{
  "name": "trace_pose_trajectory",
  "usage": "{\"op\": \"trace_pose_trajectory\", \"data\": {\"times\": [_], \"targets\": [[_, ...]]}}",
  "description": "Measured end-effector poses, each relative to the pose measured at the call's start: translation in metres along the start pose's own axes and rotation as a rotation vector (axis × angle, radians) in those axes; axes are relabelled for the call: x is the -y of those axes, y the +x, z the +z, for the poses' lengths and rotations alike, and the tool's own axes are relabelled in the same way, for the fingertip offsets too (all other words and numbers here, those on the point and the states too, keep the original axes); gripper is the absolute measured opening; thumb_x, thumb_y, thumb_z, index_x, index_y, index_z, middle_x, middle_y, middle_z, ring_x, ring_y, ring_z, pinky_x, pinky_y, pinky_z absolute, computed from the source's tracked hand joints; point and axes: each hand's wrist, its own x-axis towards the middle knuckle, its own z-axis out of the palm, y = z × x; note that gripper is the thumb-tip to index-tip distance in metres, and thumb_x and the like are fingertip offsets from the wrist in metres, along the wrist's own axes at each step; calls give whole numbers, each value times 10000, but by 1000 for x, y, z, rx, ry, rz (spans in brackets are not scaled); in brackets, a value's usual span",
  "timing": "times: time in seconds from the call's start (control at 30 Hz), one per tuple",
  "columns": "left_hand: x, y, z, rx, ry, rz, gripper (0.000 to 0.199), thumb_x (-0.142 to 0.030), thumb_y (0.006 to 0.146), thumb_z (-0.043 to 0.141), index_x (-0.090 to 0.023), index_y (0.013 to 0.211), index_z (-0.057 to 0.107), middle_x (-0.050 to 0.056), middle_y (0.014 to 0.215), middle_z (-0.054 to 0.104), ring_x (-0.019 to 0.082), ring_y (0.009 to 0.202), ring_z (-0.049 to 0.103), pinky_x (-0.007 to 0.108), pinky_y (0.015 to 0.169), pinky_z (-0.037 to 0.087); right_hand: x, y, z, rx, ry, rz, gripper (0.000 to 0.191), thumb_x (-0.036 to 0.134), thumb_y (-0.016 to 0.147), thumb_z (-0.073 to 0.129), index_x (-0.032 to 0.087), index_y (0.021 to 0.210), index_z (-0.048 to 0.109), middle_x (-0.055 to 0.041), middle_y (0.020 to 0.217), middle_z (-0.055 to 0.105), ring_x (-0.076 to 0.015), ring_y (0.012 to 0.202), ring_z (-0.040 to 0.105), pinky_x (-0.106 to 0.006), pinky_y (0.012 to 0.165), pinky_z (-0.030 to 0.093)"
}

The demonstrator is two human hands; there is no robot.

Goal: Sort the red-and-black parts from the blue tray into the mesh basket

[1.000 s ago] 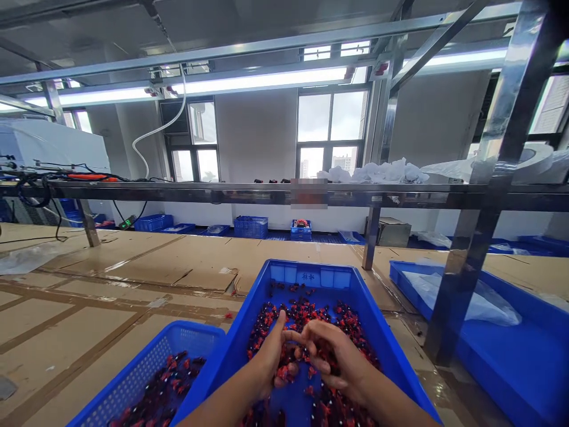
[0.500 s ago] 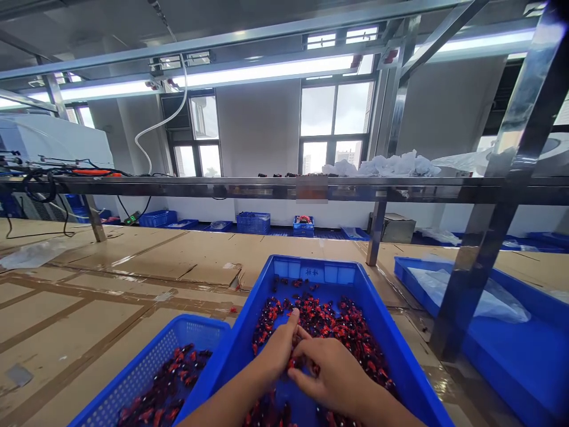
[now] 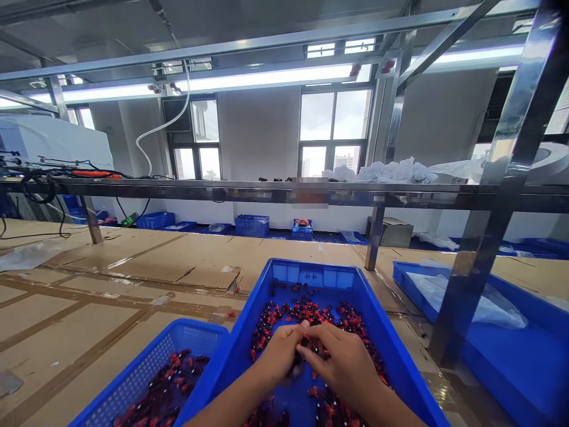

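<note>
Between the fingers (image 3: 323, 335), a red-black piece (image 3: 304, 341), others (image 3: 355, 323) below

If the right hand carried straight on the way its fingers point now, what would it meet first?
Most likely the left hand. The right hand points toward it over the blue tray, with little visible gap; depth and actual contact are unclear.

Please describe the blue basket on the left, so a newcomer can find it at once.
On the cardboard-covered table, find the large blue tray beneath the left hand and right hand. Just left of it sits the blue basket, with reddish pieces inside. Unlike the tray's solid sides, its walls are pierced by small holes.
</note>
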Motion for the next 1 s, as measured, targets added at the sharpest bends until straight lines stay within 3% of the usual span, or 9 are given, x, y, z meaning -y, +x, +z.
{"op": "trace_pose_trajectory", "data": {"times": [0.13, 0.2, 0.33, 0.4, 0.47, 0.63, 0.73, 0.83, 1.0], "targets": [[4, 1, -2, 4, -115, -14, 285, -483, 707, 497, -199, 723, 495, -47, 463, 450, 78, 327, 343, 172, 339, 165, 2, -1, 1, 3, 88, -24, 220, 397, 879, 602, 230, 1002, 678, -35, 757, 680, -166, 656, 614, -262, 623, 420], [6, 4, -4, -10, -140, -22, 263, -409, 648, 526, -206, 814, 494, -54, 505, 487, 75, 330, 347, 168, 344, 175, 4, -1, 2, -21, 224, 60, 202, 402, 847, 626, 219, 917, 675, -27, 726, 659, -158, 636, 588, -256, 600, 416], [4, 7, -9, -36, -198, -108, 492, -347, 646, 625, -223, 1100, 479, -13, 743, 635, 61, 350, 398, 147, 344, 127, -2, 2, 2, -24, 932, 476, 317, 482, 853, 517, 199, 713, 532, 42, 527, 472, -90, 405, 387, -204, 369, 287], [0, 6, -10, -15, -242, -126, 564, -416, 694, 677, -223, 1179, 464, 35, 906, 665, 35, 363, 395, 143, 334, 116, -9, 6, -1, 57, 1301, 639, 335, 511, 849, 461, 197, 748, 524, 45, 558, 484, -62, 344, 288, -184, 295, 177], [-4, 4, -11, 10, -254, -111, 589, -527, 739, 673, -212, 1194, 474, 69, 985, 663, 17, 372, 380, 141, 319, 115, -18, 9, -3, 108, 1449, 719, 309, 489, 827, 493, 187, 809, 559, 28, 651, 548, -42, 338, 277, -168, 276, 134], [-3, 2, -9, 53, -177, 0, 633, -653, 813, 537, -233, 1276, 438, 69, 966, 668, 35, 380, 408, 145, 301, 142, -29, 14, 4, 115, 1118, 738, 324, 489, 807, 583, 172, 869, 616, 74, 545, 489, -36, 317, 291, -161, 297, 150], [4, 6, -6, 71, -99, 154, 706, -683, 825, 482, -198, 1329, 383, 20, 717, 653, 57, 338, 387, 160, 318, 175, -27, 12, 9, 163, 946, 630, 383, 509, 852, 538, 165, 971, 658, 85, 483, 457, -58, 339, 302, -188, 351, 231], [11, 10, -3, 40, -60, 281, 715, -673, 846, 454, -165, 1341, 362, -36, 544, 572, 65, 323, 352, 170, 349, 226, -21, 11, 11, 192, 779, 511, 305, 420, 840, 601, 174, 994, 697, 37, 564, 580, -103, 464, 445, -225, 476, 351], [16, 10, 3, 4, -81, 237, 669, -728, 834, 385, -193, 1232, 435, -82, 489, 459, 76, 349, 332, 173, 370, 247, -12, 11, 4, 24, 431, 411, 201, 270, 828, 604, 227, 992, 711, 36, 615, 588, -145, 592, 549, -257, 633, 414]]}}
